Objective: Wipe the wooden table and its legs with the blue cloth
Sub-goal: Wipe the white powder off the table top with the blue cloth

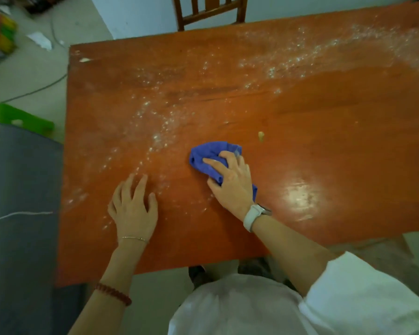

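The orange-brown wooden table fills most of the view, dusted with white powder across its left and far parts. A bunched blue cloth lies near the table's middle front. My right hand grips the cloth, fingers curled over it and pressing it on the tabletop. My left hand rests flat on the table to the left of the cloth, fingers spread, holding nothing. The table legs are hidden under the top.
A wooden chair stands at the far edge. A small yellowish crumb lies just beyond the cloth. A grey surface and a green plastic item sit left of the table. A cable runs over the floor.
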Available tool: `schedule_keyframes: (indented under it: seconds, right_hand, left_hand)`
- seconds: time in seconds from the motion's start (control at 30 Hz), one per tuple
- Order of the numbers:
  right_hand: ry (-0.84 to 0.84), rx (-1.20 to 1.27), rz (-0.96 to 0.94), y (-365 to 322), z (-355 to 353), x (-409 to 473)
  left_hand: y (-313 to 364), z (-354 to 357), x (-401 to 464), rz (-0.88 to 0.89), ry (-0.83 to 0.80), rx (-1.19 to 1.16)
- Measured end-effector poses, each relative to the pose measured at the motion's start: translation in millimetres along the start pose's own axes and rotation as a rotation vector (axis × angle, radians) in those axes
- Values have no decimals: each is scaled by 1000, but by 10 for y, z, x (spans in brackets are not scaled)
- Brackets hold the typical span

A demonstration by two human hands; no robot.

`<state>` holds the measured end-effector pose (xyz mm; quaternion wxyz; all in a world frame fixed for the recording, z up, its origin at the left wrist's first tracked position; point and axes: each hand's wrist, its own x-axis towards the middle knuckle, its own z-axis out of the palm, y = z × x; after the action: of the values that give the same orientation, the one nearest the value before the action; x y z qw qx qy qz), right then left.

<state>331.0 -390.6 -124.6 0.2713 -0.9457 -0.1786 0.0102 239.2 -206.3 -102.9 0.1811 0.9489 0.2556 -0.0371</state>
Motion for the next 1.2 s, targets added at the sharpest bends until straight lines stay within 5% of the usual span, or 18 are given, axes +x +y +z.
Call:
schedule_keyframes:
  seconds: [0.23, 0.4, 0.57, 0.73, 0.8, 0.93, 1.03, 1.2]
  right_hand:
    - [-66, 38, -237, -1171, 651, -1040]
    - [-438, 307, -444, -1705, 877, -1485]
    - [-595, 741, -66, -1701, 423, -1231]
    - [-163, 801, 258, -1330, 141, -853]
    - [-149, 536, 141, -1352, 307, -933]
    - [-531, 439, -292, -1713, 733, -1338]
    - [-753, 744, -79, -1889, 679, -1352]
    - [-792, 1015, 229, -1783, 432, -1055]
  left_hand:
    - [-1228, -258, -437, -274, 18, -16]
    - [-1698, -318, -502, -190, -131, -232]
    - [-1714, -355, -499, -174, -169, -406]
    - [-1657, -360, -548, -201, -170, -358]
    - [-1663, -357, -534, -205, -177, -350]
    - [-1789, -336, -475, -126, -180, -454]
    - [-1819, -400, -450, -125, -215, -475]
    - [-1672, -696, -658, -141, 11, -759]
